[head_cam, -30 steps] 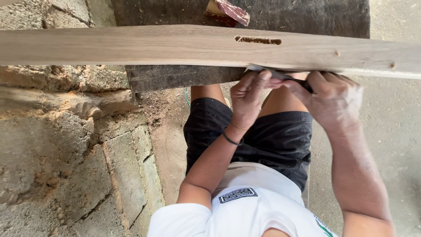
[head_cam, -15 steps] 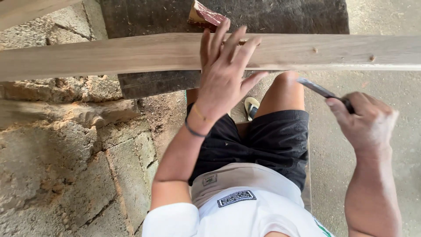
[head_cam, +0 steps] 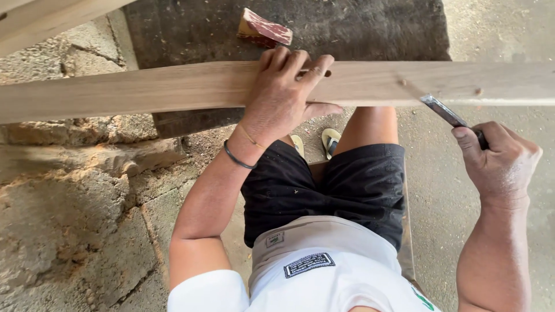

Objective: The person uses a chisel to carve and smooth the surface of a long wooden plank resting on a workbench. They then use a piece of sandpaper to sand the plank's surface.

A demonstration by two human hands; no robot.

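A long pale wooden plank (head_cam: 144,89) runs across the view above my knees. My left hand (head_cam: 283,95) lies palm-down on it, fingers spread over a slot cut in the wood, thumb hooked under the near edge. My right hand (head_cam: 500,159) is closed around the handle of a chisel (head_cam: 445,112). The flat steel blade points up-left, and its tip touches the plank's near edge to the right of my left hand.
A dark slab (head_cam: 347,32) lies under the plank, with a small red-and-cream wooden block (head_cam: 265,28) on it. A rough stone floor (head_cam: 69,202) spreads to the left, concrete ground to the right. Sandals (head_cam: 330,140) show below the plank. Another board (head_cam: 40,17) crosses the top left corner.
My left hand has come down from raised to flat on the plank over the slot. My right hand has brought the chisel tip up to the plank's edge.
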